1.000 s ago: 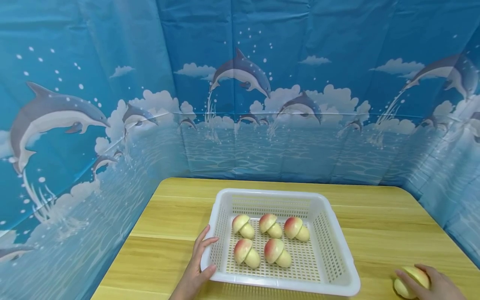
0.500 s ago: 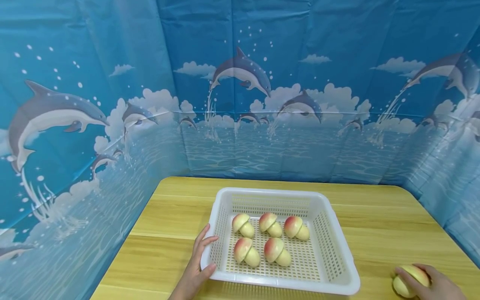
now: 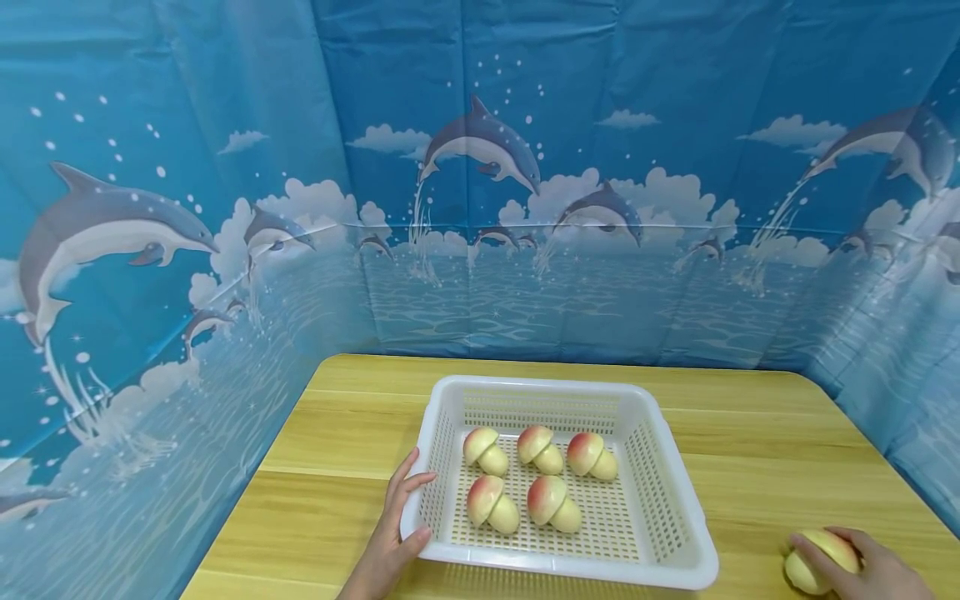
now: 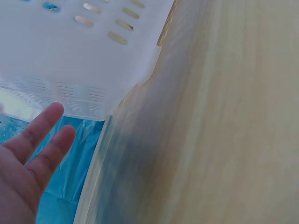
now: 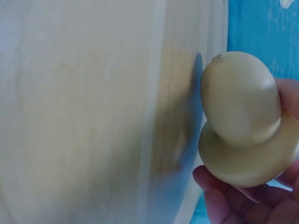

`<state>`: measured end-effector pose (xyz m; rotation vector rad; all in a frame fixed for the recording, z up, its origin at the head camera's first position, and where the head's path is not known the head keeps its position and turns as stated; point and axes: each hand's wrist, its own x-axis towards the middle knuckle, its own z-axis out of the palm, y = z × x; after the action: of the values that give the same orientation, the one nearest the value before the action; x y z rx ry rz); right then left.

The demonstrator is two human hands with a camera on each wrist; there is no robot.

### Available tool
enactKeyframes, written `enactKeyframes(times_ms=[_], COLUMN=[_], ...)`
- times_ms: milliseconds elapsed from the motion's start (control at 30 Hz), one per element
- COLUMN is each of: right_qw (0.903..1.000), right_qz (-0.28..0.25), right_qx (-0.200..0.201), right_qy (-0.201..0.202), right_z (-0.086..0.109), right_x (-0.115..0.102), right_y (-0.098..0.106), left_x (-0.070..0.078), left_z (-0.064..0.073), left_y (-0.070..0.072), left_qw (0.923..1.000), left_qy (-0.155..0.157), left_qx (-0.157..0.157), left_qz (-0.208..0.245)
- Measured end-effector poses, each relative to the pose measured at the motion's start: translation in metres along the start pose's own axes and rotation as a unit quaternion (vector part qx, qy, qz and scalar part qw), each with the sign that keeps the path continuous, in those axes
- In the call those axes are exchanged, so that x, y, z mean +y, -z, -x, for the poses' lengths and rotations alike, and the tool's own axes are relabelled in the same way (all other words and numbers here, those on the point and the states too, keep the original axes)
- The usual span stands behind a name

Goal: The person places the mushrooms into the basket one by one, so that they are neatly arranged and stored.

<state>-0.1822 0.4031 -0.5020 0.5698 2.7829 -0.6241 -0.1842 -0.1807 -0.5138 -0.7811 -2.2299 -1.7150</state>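
A white plastic basket (image 3: 678, 500) with slotted walls stands mid-table, several mushroom models (image 3: 555, 504) lying in two rows inside it. Their pale yellow caps are blushed with red. At the basket's near left corner my left hand (image 3: 390, 525) rests on the rim, thumb and index finger laid over it. In the left wrist view two straight fingers (image 4: 53, 144) show beside the basket's outer wall. Off to the basket's right, my right hand (image 3: 873, 571) grips another mushroom model (image 5: 240, 100) close over the table, fingers and thumb around its cap, stem uncovered.
The light wood-grain table (image 3: 360, 400) has rounded far corners. Blue sheeting (image 3: 480, 292) printed with dolphins and clouds rises behind it and along both sides. Wood surface shows between the basket and my right hand.
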Motion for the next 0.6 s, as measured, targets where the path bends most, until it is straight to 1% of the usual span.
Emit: enactKeyframes(times_ms=[100,333,433,600], right_qw=[0.9999,0.9966,0.9951,0.9939], right_qz=[-0.003,-0.014,-0.025,-0.034], right_qx=[0.014,0.07,0.086,0.098], right_qy=[-0.006,-0.041,-0.041,-0.037], right_z=[0.002,0.001,-0.002,-0.001], right_x=[-0.002,-0.008,-0.007,-0.011], right_y=[0.0,-0.003,-0.003,0.0], left_x=[0.0,-0.001,-0.002,-0.002], left_z=[0.0,-0.001,0.0,0.0], left_y=[0.0,0.0,0.0,0.0], left_qw=[1.0,1.0,1.0,1.0], left_qy=[-0.001,0.001,0.0,-0.002], left_qx=[-0.001,-0.002,-0.002,-0.004], left_qz=[0.0,0.0,-0.001,0.0])
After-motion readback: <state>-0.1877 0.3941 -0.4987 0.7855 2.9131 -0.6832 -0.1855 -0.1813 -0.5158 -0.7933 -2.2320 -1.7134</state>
